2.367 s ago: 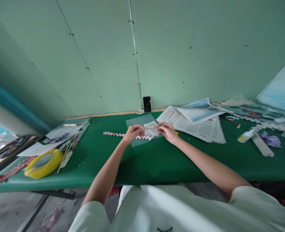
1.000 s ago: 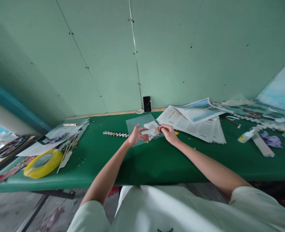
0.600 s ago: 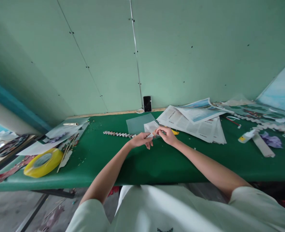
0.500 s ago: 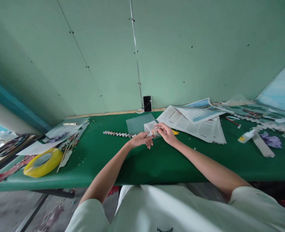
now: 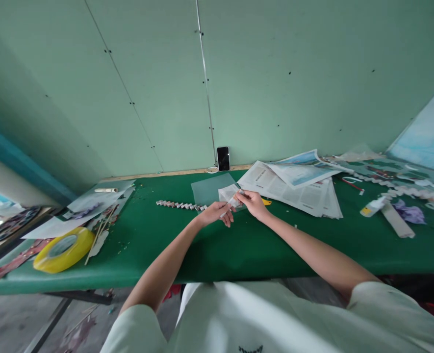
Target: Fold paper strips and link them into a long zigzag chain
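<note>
Status: both hands on 1 thin whitish printed-paper strip, held tilted over the front R part of the frosted translucent plastic sheet (= ref for all positions)

L hand: thumb + fingers pinching strip's lower end, front edge of sheet
R hand: fingertips pinching upper end, R edge of sheet; exact finger contact too small to tell

Nearby: white rectangular printed-paper piece on sheet, partly hidden by hands; grey-white zigzag folded-paper chain runs from L of sheet onto its front L part, R end hidden by L hand; yellow-ended tool just R of sheet, rest behind R hand, can't ID; fanned newspaper stack R of sheet, all on green smooth-covered surface

Risks IMO: uneven pinch -> strip skews or creases off-line; hands pulling apart too hard -> tear; L hand dropping/sliding L -> snags chain, distorts zigzag; R wrist swinging out -> bumps yellow-ended tool, poss cut if bladed (no blade visible); loose paper piece could drag w/ fingers
</note>
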Available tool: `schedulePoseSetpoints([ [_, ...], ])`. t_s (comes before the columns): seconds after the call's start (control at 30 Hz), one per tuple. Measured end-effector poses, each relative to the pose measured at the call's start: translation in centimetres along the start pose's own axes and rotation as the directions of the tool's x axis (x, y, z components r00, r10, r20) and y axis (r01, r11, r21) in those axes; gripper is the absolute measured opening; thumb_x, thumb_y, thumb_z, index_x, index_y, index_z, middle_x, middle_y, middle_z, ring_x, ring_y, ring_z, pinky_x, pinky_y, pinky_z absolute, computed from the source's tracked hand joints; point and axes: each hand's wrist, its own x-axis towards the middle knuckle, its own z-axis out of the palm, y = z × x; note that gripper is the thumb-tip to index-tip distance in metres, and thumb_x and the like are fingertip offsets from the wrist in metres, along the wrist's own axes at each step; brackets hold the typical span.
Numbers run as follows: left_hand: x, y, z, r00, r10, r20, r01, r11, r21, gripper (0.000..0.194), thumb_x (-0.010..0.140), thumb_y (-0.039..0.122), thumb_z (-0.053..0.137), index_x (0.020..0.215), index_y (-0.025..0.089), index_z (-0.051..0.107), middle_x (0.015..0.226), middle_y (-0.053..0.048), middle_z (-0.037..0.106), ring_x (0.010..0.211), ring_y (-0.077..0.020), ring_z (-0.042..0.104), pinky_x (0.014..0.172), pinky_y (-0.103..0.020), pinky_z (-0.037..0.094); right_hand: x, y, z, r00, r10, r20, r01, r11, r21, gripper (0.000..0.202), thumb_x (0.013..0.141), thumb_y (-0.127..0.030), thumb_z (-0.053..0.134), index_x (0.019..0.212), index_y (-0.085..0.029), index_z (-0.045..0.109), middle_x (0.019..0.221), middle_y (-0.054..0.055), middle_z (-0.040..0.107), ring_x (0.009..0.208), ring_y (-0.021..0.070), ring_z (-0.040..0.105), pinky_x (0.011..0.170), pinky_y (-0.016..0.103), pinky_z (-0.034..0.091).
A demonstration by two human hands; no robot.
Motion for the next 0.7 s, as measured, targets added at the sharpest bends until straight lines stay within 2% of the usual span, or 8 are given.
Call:
schedulePoseSetpoints([
  [0.13, 0.12, -0.02, -0.25, 0.999, 0.016, -0.034, -0.015, 1.000, 0.015, 0.068, 0.085, 0.077, 0.069, 0.098, 0.010, 0.066, 0.075, -0.012, 0.075, 0.061, -0.0213, 0.074, 0.060, -0.029, 0.054, 0.07, -0.06, 0.13, 1.000, 0.004, -0.029, -0.004, 1.000, -0.014, 0.051, 0.089, -0.066, 0.070, 0.066, -0.021, 0.062, 0.062, 0.002, 0.060, 0.062, 0.0192, 0.053, 0.061, 0.031, 0.042],
  [0.3, 0.51, -0.69, -0.23, 0.998, 0.039, -0.041, -0.039, 0.999, -0.010, 0.065, 0.084, 0.075, 0.072, 0.096, 0.011, 0.066, 0.074, -0.012, 0.075, 0.061, -0.0207, 0.074, 0.059, -0.028, 0.053, -0.24, -0.82, 0.77, 0.999, 0.024, -0.035, -0.022, 0.998, 0.053, 0.055, 0.088, -0.071, 0.068, 0.066, -0.021, 0.063, 0.063, 0.003, 0.061, 0.065, 0.0205, 0.056, 0.064, 0.032, 0.046],
  [0.53, 0.45, -0.55, -0.71, 0.999, -0.043, -0.026, 0.044, 0.997, 0.057, 0.068, 0.082, 0.080, 0.069, 0.084, 0.012, 0.066, 0.069, -0.011, 0.074, 0.051, -0.0157, 0.066, 0.052, -0.026, 0.049, -0.07, -0.57, 0.39, 0.996, 0.013, -0.093, -0.009, 0.999, 0.044, 0.059, 0.092, -0.072, 0.063, 0.061, -0.022, 0.063, 0.063, 0.005, 0.063, 0.065, 0.0222, 0.058, 0.066, 0.034, 0.048],
  [0.7, 0.37, -0.40, -0.69, 0.998, 0.010, -0.068, -0.003, 0.996, 0.094, 0.067, 0.082, 0.080, 0.067, 0.081, 0.014, 0.065, 0.064, -0.009, 0.072, 0.049, -0.0155, 0.064, 0.051, -0.026, 0.049, -0.41, -0.88, 0.64, 0.998, 0.009, -0.062, -0.007, 0.999, 0.035, 0.059, 0.095, -0.070, 0.061, 0.059, -0.022, 0.062, 0.063, 0.005, 0.062, 0.065, 0.0221, 0.057, 0.067, 0.035, 0.049],
])
